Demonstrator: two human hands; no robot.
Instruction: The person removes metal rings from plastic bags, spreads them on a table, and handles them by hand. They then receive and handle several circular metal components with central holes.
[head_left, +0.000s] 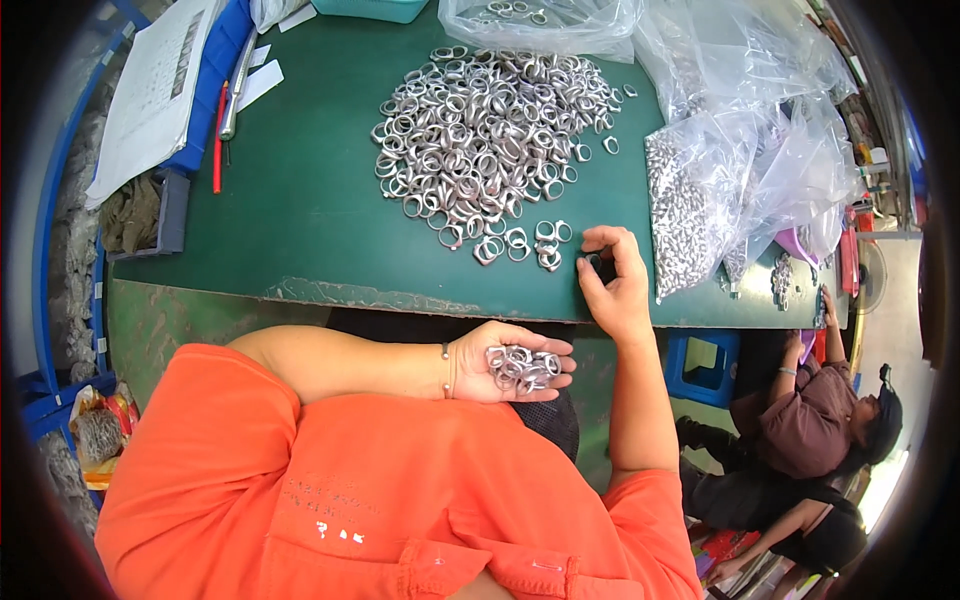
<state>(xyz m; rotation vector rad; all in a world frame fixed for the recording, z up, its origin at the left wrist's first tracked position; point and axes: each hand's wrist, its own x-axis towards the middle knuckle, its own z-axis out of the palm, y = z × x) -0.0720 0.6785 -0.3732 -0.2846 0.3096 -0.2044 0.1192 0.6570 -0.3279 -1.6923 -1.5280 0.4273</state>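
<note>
Palm up, my left hand [478, 362] lies in front of my body below the table edge, cradling several silvery metal rings [522, 368]. My right hand [618, 285] rests at the table's front edge with thumb and curved fingers apart; no ring shows between them, though the gap is dark. Just left of its fingertips sits a small group of loose rings [548, 245]. Beyond them a big heap of similar metal rings [490, 130] spreads over the green table [300, 180].
Clear plastic bags [690, 200] of small metal parts lie at the right. A blue bin [215, 90] with papers, a red pen [218, 140] and a grey box [172, 215] stand left. A teal tray [375, 8] is at the back. Two people [815, 420] work at right near a blue stool [703, 365].
</note>
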